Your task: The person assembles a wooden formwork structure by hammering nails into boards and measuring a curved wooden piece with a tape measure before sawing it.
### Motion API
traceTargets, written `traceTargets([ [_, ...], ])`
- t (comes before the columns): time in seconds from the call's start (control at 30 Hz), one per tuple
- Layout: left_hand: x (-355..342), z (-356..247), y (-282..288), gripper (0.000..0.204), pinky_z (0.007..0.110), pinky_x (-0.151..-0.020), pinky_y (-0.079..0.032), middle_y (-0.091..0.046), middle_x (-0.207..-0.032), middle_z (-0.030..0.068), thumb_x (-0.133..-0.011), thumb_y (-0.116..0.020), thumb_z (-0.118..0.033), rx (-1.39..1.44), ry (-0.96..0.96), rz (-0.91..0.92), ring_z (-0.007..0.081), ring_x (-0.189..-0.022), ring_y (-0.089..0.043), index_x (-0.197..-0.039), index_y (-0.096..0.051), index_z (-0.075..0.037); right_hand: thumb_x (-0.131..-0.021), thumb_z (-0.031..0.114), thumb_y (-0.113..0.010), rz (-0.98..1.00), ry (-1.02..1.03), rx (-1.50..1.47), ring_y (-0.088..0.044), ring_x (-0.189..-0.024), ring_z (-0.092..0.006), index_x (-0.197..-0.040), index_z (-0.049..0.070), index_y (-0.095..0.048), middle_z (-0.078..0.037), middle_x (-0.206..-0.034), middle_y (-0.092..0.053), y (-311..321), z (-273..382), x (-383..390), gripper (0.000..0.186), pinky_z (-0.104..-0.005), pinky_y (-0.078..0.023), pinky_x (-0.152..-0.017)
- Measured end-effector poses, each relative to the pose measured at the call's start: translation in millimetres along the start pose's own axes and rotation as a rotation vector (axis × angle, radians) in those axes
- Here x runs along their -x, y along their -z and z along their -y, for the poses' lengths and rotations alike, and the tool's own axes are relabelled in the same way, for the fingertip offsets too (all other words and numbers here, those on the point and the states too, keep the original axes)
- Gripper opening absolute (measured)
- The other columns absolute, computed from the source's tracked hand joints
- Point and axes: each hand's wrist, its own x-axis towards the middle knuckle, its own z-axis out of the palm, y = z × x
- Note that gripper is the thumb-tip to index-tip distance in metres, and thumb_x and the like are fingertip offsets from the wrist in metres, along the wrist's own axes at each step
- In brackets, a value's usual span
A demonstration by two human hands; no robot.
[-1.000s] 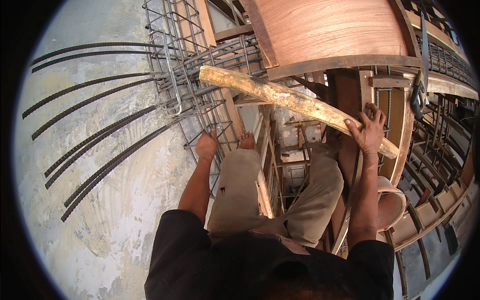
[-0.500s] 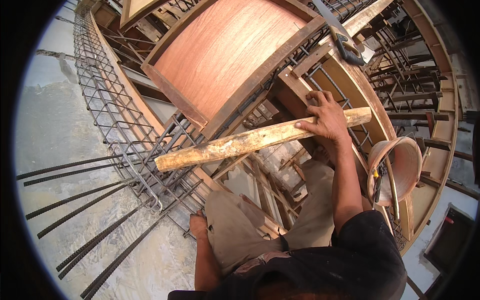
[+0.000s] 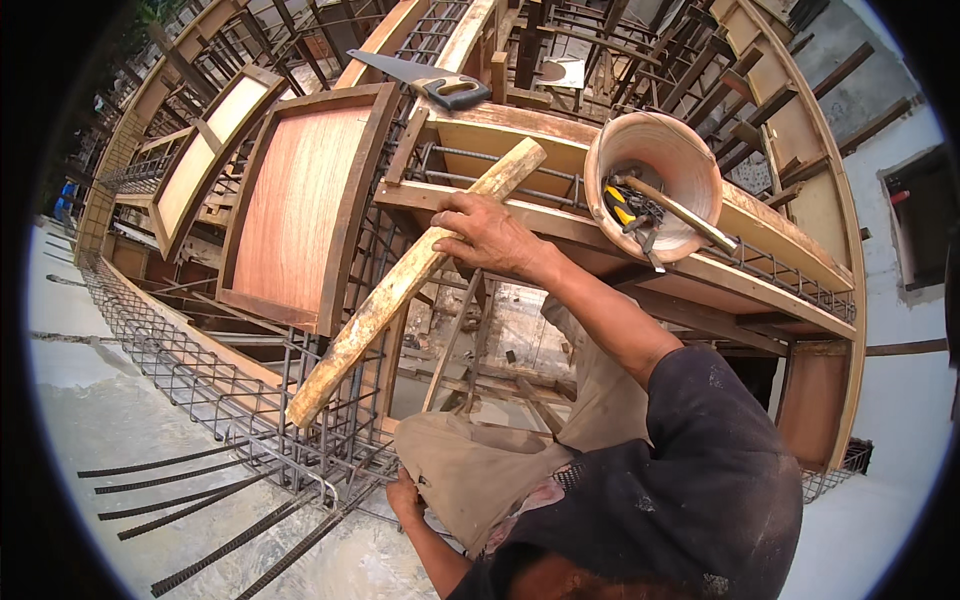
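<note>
Lying beside the bent knee (image 3: 430,455), the left hand (image 3: 404,497) was partly hidden, its grip impossible to tell. Farther out, the right hand (image 3: 488,234) had its fingers curled over a weathered timber batten (image 3: 375,318), slanting above the rebar cage (image 3: 325,456); beyond stood a bucket (image 3: 688,158), then a handsaw (image 3: 418,76).

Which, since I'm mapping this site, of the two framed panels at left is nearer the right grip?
The redder panel, just left of the bar in the right grip; the paler panel lies farther left.
</note>
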Motion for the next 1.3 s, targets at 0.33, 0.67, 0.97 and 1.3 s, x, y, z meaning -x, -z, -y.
traceTargets([
  [0.33,33.8,-66.9,19.3,0.055,0.049,-0.068,-0.057,-0.072,-0.082,0.0258,-0.092,-0.061,-0.043,-0.692,-0.218,0.020,0.0393,-0.080,-0.073,-0.079,-0.074,0.009,-0.094,0.015,-0.058,0.020,-0.820,0.289,-0.067,-0.094,-0.0402,-0.107,0.002,-0.068,-0.021,-0.099,-0.068,230.6,-68.3,153.9,0.021,-0.0484,-0.051,-0.084],
  [0.67,97.9,-182.5,8.5,0.057,0.050,-0.095,-0.050,-0.066,-0.120,0.0287,-0.089,-0.065,-0.044,-0.661,-0.450,-0.083,0.0438,-0.111,-0.064,-0.127,-0.062,-0.003,-0.085,0.013,-0.061,0.778,-0.443,0.833,-0.072,-0.094,-0.0330,-0.093,0.007,-0.076,-0.017,-0.097,-0.074,185.7,-136.8,145.3,0.018,-0.0460,-0.057,-0.082],
  [0.97,109.1,-164.8,6.7,0.057,0.050,-0.094,-0.051,-0.062,-0.123,0.0285,-0.089,-0.066,-0.044,-0.698,-0.482,-0.051,0.0429,-0.109,-0.064,-0.129,-0.060,-0.004,-0.076,0.017,-0.071,1.074,-0.210,0.744,-0.069,-0.089,-0.0367,-0.094,0.008,-0.071,-0.014,-0.098,-0.070,216.1,-127.9,113.7,0.020,-0.0483,-0.055,-0.081],
  [1.3,120.8,-194.3,-15.5,0.056,0.048,-0.097,-0.050,-0.063,-0.124,0.0257,-0.091,-0.065,-0.041,-0.661,-0.706,0.003,0.0421,-0.112,-0.062,-0.128,-0.060,0.001,-0.084,0.024,-0.066,0.432,-0.552,0.341,-0.062,-0.082,-0.0280,-0.109,-0.001,-0.062,-0.017,-0.092,-0.064,256.5,-135.8,125.7,0.035,-0.0390,-0.048,-0.077],
])
